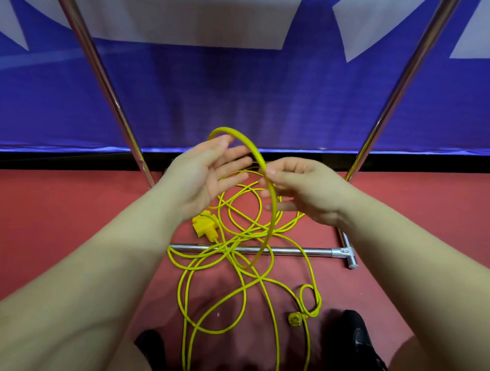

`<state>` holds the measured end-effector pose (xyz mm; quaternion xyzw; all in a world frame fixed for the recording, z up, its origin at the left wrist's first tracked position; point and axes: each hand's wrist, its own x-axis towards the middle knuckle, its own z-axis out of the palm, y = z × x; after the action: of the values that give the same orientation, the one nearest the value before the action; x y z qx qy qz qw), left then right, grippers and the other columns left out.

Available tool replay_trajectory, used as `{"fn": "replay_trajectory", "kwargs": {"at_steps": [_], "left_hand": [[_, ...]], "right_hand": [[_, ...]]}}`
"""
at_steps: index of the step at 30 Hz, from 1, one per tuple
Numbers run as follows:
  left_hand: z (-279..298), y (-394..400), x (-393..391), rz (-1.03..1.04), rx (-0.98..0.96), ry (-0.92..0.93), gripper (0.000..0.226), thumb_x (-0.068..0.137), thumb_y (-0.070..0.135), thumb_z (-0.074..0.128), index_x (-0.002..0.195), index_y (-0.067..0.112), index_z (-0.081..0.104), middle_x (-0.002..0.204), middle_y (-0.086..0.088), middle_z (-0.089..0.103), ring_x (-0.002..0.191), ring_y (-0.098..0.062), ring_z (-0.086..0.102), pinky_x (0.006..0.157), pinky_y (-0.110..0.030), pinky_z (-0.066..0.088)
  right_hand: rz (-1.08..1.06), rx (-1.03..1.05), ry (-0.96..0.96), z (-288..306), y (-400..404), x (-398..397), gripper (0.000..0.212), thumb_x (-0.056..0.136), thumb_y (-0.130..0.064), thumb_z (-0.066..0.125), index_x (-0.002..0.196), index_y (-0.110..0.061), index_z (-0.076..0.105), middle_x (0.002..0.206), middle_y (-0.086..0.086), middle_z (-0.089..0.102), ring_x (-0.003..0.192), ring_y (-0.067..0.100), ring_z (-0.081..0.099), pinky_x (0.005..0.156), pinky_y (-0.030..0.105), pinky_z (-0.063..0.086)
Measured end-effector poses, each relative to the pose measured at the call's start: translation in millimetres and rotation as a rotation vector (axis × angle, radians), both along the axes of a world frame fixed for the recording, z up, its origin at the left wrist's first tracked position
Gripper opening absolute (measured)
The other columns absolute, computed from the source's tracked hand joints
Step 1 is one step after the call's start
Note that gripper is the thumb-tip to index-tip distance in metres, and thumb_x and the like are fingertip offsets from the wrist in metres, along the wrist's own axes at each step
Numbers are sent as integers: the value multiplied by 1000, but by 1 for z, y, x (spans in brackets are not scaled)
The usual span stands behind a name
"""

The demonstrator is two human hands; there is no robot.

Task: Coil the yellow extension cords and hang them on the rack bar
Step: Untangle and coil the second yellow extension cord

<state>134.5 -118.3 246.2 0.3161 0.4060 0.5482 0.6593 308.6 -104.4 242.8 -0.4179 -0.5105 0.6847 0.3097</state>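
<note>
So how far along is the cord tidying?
Barely begun. Nothing looks coiled or hung. The right hand pinches one raised loop of yellow cord; the left hand is open beside it. The tangle, socket block and plug remain on the floor.

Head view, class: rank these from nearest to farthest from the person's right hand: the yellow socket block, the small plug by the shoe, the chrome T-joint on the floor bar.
From the right hand:
1. Yellow socket block, lower left.
2. Chrome T-joint, lower right; close to the block, barely separable.
3. Small plug, far below.
</note>
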Motion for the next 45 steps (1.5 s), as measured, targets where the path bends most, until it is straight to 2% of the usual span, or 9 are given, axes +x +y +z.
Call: {"fn": "replay_trajectory", "kwargs": {"at_steps": [6,10,15,20,26,30,37,40,45], "left_hand": [[-29,-21,27,-545,68,766,14,95,15,51,101,26,56,102,3,65,99,-10,59,80,-18,45],[-24,-19,32,-446,38,660,18,97,10,45,89,23,54,83,3,63,80,-8,62,80,-26,48],[-8,-6,16,-54,-16,258,15,98,13,42,94,18,55,83,0,62,69,-7,68,69,-31,55],[4,0,2,140,-9,-17,11,98,12,42,96,12,53,84,-3,63,67,-12,70,58,-30,58],[-9,-5,6,-141,-16,364,20,96,19,46,115,20,55,105,2,65,102,-14,62,90,-30,49],[-22,-18,21,-560,56,704,16,96,15,48,100,24,59,96,10,65,93,-5,58,87,-23,43],[-15,-13,16,-390,49,682,22,98,9,40,93,25,55,83,10,66,75,2,66,68,-15,49],[-15,-6,10,-128,2,442,22,98,8,41,97,20,58,78,7,67,73,-7,68,86,-38,51],[-11,-1,5,79,-38,87,18,97,6,43,104,11,59,83,-2,67,69,-11,70,66,-31,59]], "right_hand": [[-420,-275,394,8,14,9,14,94,-16,52,83,-8,56,61,-1,65,53,9,66,50,31,57],[-411,-256,384,8,15,10,12,95,-17,51,89,-10,59,66,0,69,63,13,70,56,31,58],[-55,-97,-98,-4,5,7,25,90,-34,54,109,-18,57,105,3,65,100,17,63,86,34,49],[251,-14,-195,-15,-11,-1,11,91,-10,53,90,-16,62,80,-1,65,80,14,60,81,27,46],[-33,-64,43,1,0,2,16,96,-8,45,95,-13,60,69,-5,67,60,5,65,62,29,58],[-331,-158,295,8,10,8,14,96,-8,46,92,-11,60,62,-3,66,56,7,66,55,27,58],[-335,-139,220,5,14,12,17,94,-23,52,108,-13,55,88,4,69,78,14,70,69,31,59],[-57,-157,-74,-4,3,7,27,91,-28,54,115,-16,58,103,2,66,94,16,63,84,33,49],[187,-15,-253,-28,-15,-8,18,86,-7,62,95,-23,60,86,-1,62,78,10,59,82,30,44]]}}
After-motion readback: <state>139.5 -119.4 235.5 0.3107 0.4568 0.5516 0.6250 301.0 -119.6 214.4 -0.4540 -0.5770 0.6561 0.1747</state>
